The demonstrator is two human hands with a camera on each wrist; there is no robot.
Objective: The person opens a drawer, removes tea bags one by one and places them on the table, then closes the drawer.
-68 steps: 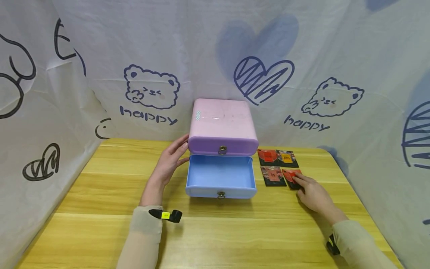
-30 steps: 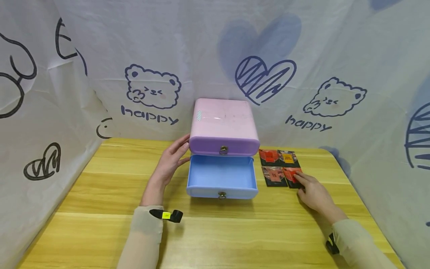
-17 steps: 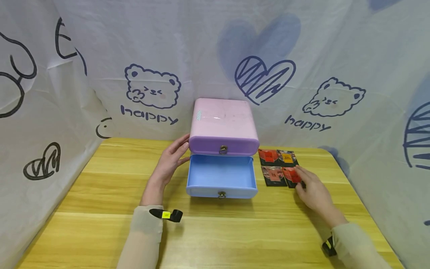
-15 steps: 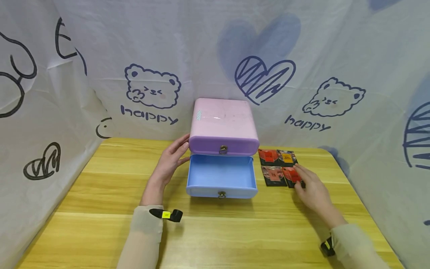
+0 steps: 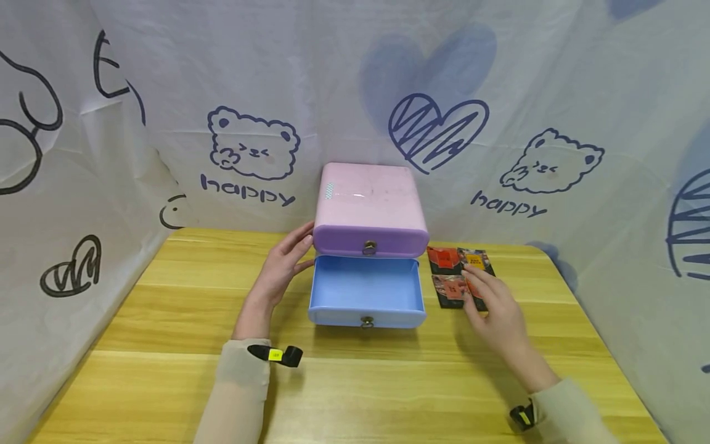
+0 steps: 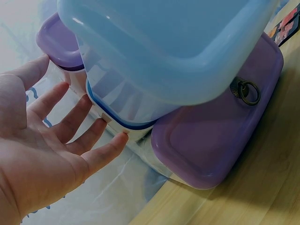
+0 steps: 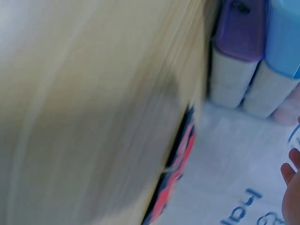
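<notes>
A small drawer cabinet with a pink top and a purple upper drawer stands against the back cloth. Its blue middle drawer is pulled out, with nothing visible inside. My left hand rests its spread fingertips on the cabinet's left side; the left wrist view shows these fingers against the pale wall. Right of the cabinet lie several flat dark packets with red or yellow labels, in two rows. My right hand hovers over them, thumb and fingers apart, partly hiding the lower right packet. Beside it is the lower left packet.
Below the blue drawer, a purple lower drawer with a ring pull appears in the left wrist view. The wooden table reaches the patterned cloth at the back and sides.
My right hand has left the lower right packet and moved left over the group. That packet was nudged in close to the others earlier. My left hand stays put.
</notes>
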